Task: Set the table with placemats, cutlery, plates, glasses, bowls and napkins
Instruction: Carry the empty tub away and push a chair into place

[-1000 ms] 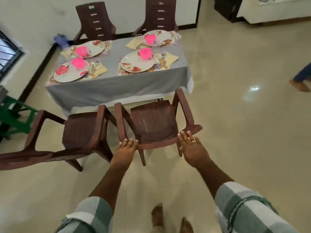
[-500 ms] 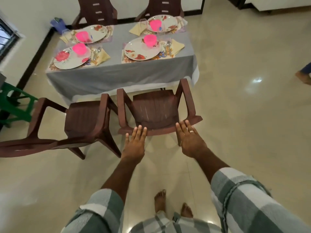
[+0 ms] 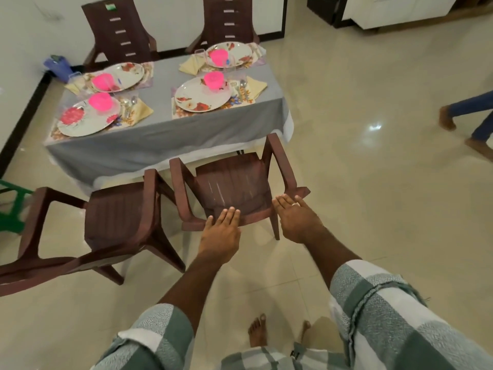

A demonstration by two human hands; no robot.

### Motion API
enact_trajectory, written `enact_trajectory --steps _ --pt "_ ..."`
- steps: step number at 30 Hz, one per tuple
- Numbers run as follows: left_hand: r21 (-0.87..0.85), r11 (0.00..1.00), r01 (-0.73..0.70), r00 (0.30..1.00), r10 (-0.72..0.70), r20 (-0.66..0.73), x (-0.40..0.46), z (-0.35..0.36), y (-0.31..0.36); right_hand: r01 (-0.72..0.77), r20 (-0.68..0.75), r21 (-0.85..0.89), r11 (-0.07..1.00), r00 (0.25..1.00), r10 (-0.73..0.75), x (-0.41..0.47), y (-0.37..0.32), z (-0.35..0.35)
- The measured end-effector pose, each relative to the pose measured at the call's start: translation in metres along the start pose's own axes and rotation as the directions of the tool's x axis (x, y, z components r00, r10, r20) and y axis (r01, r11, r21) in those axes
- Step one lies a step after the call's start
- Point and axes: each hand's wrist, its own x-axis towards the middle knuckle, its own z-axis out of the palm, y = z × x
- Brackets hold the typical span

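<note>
The table wears a grey cloth and holds several floral plates, such as the near right plate, each on a placemat with a pink bowl, cutlery and a yellow napkin. A brown plastic chair stands pushed toward the table's near right side. My left hand lies flat with straight fingers on the top of the chair's back. My right hand reaches with straight fingers to the back's right end. Both hands hold nothing.
A second brown chair stands to the left of the first, angled. Two more chairs stand behind the table against the wall. A green stool is at the left edge. Another person's legs cross the floor at right.
The chair has slid further under the table. My left hand moved from the back's left end toward its middle. The view shifted closer to the table.
</note>
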Motion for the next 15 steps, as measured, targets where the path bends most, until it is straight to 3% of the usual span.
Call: enact_trajectory --steps 4,8,15 --pt "-0.061 0.997 -0.048 0.998 0.046 -0.03 0.033 -0.022 0.017 -0.025 -0.071 0.038 0.999 0.997 0.028 0.009 0.029 -0.018" --pt "-0.044 0.994 -0.097 0.994 0.095 -0.047 0.079 -0.044 0.04 -0.062 -0.052 0.077 0.995 0.996 0.066 0.026 0.073 -0.028" --pt "-0.095 0.994 -0.063 0.991 0.051 -0.123 0.197 -0.093 0.096 0.031 -0.124 0.045 0.998 0.992 -0.026 0.107 0.179 -0.064"
